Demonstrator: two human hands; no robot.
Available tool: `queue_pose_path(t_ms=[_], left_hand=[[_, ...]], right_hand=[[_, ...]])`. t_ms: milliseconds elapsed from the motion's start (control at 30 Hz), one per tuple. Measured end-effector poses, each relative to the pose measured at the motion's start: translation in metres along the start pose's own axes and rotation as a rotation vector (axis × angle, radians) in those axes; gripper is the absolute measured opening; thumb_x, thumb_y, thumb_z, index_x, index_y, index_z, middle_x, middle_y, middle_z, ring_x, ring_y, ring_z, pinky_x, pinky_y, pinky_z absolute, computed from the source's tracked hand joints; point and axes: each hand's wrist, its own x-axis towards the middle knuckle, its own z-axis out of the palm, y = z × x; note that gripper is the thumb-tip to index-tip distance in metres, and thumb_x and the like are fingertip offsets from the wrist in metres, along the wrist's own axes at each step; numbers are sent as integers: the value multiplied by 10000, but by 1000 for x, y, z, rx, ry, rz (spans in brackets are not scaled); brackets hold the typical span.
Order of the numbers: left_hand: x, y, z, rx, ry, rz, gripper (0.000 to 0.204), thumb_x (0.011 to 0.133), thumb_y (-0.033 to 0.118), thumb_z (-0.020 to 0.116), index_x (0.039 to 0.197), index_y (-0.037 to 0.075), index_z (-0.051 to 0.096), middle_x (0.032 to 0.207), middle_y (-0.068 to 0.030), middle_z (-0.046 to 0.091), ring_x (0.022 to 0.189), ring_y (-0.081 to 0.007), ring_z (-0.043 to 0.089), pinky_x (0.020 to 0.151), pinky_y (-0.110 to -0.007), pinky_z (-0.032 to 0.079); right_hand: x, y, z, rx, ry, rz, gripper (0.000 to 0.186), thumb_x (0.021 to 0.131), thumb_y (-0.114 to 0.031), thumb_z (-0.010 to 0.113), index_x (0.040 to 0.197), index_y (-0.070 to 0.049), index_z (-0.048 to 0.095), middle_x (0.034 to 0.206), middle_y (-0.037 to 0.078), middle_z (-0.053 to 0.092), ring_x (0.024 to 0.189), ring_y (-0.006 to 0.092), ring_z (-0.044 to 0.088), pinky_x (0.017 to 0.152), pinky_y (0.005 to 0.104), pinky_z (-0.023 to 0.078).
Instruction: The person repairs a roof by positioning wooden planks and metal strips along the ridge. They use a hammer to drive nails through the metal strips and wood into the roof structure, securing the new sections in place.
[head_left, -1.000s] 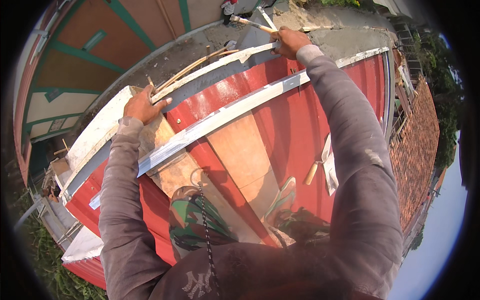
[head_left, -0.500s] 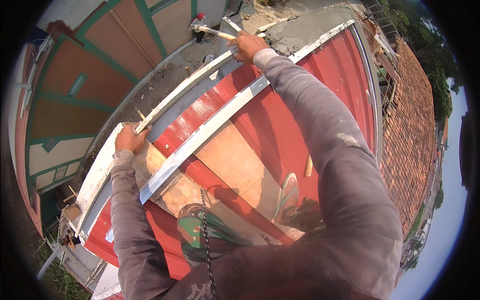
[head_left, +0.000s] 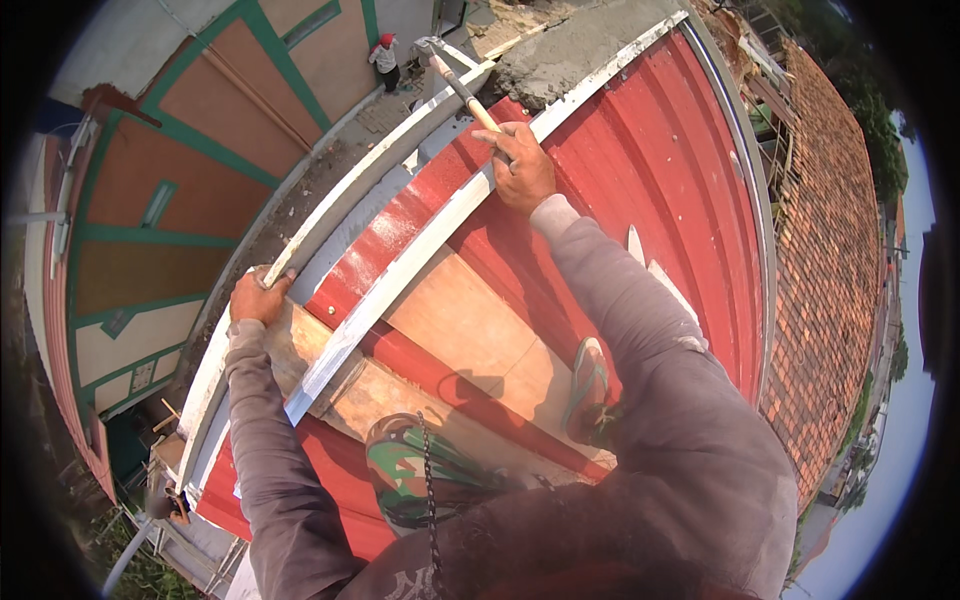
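My left hand (head_left: 260, 297) is wrapped over the near end of a long pale wooden strip (head_left: 340, 207), thumb on top. The strip runs along the outer edge of a red corrugated metal roof (head_left: 620, 150). In my right hand (head_left: 523, 168) is a hammer (head_left: 462, 92), held by its light wooden handle. Its head points away from me, above the strip's far end. The right hand is over a white rail (head_left: 400, 277) that crosses the roof; whether it touches the rail I cannot tell.
Tan boards (head_left: 470, 310) lie on the roof by my feet. Wet grey cement (head_left: 570, 50) covers the far end. Beyond the left edge is a drop to a yard, where a person in a red cap (head_left: 385, 65) stands. A tiled roof (head_left: 825, 230) lies to the right.
My right hand has drawn back toward me and slightly right with the hammer, away from the strip. My left hand keeps its grip. The view has shifted slightly.
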Motion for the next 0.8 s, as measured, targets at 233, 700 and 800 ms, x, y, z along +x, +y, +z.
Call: queue_pose_path(t_ms=[233,700,800], left_hand=[[-3,4,-3,7,38,-7,512,869,553,786,1174,143,820,1084,-203,790,1063,-403,744,949,-468,565],[8,2,9,5,19,-53,526,867,583,784,1168,153,823,1080,-210,787,1050,-406,745,929,-468,568],[12,0,8,24,28,-29,518,870,589,779,1163,164,826,1077,-202,790,1047,-402,747,925,-467,569]], right_hand=[[-34,12,-44,250,177,128,328,999,83,584,1315,19,642,1257,112,644,1234,215,658,1071,353,534],[-72,22,-70,254,358,265,252,978,49,589,1212,16,678,1169,110,638,1126,211,671,1006,346,531],[-75,20,-70,269,357,280,245,978,38,600,1209,16,677,1161,108,644,1122,207,670,1003,345,531]])
